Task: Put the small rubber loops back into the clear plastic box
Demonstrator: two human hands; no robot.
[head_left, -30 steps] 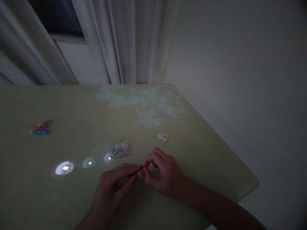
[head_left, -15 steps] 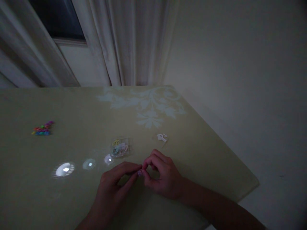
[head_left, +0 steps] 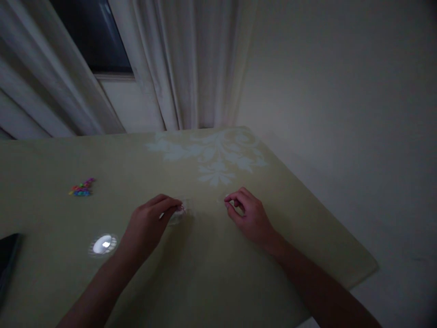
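Observation:
My left hand [head_left: 148,223] is over a clear plastic box [head_left: 188,208], its thumb and fingertips pinched on something small and pinkish that I cannot make out. The hand hides most of the box and what lies in it. To the right, my right hand [head_left: 251,216] is above the spot with the small white pieces, its thumb and index finger nearly meeting. Whatever those fingertips hold, if anything, is too small to name. The two hands are apart.
A pile of small colourful pieces [head_left: 82,187] lies on the table [head_left: 211,282] at the left. A dark flat object [head_left: 8,259] shows at the left edge. Curtains [head_left: 191,68] and a wall [head_left: 341,114] stand behind the table.
My hands have separated from their meeting point near the front. The left has moved up and left to the box, the right up and right to the white pieces. The view has shifted slightly left.

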